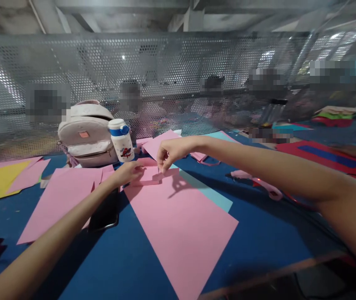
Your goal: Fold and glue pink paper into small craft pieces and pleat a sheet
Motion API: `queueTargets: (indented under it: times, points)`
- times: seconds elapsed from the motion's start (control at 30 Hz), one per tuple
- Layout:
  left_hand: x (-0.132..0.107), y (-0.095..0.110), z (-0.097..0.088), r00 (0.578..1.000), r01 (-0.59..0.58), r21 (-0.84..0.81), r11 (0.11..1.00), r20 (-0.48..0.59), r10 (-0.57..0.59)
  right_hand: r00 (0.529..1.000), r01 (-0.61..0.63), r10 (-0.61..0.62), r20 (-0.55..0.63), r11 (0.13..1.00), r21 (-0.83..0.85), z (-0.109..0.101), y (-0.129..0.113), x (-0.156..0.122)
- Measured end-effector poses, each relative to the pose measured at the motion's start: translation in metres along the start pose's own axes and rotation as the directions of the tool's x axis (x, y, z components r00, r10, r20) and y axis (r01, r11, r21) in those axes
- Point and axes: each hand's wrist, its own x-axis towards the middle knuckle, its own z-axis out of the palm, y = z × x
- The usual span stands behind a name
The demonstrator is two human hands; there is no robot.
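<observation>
A small folded pink paper piece (149,176), shaped like a shallow box with raised sides, lies on the far end of a large pink sheet (182,225). My left hand (130,172) grips its left side, the fingers partly hidden behind the paper. From above, my right hand (173,152) reaches down with thumb and forefinger pinched at the right corner flap. Its shadow falls on the sheet. A light blue sheet (213,193) shows from under the pink one.
Left of centre are a black phone (104,213), pink sheets (59,193) and yellow paper (4,178). A white backpack (87,137) and a bottle (123,141) stand behind, before a perforated metal screen (171,62). A pink glue gun (259,183) lies right, beneath my forearm.
</observation>
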Motion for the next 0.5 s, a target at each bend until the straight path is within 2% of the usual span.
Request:
queueTargets:
  times: [0.13, 0.3, 0.5]
  points:
    - [-0.008, -0.004, -0.008, 0.997, 0.028, -0.016, 0.999, 0.069, -0.027, 1.000, 0.003, -0.003, 0.006, 1.000, 0.006, 0.001, -0.006, 0.001]
    - [-0.021, 0.000, -0.013, 0.987, 0.027, -0.108, 0.994, 0.159, -0.010, 0.997, 0.043, -0.047, 0.053, 0.997, 0.065, 0.011, -0.008, 0.010]
    - [-0.022, 0.001, -0.015, 0.976, 0.027, -0.248, 0.968, 0.214, 0.028, 0.994, -0.051, 0.050, 0.098, 0.999, 0.006, 0.025, -0.023, 0.043]
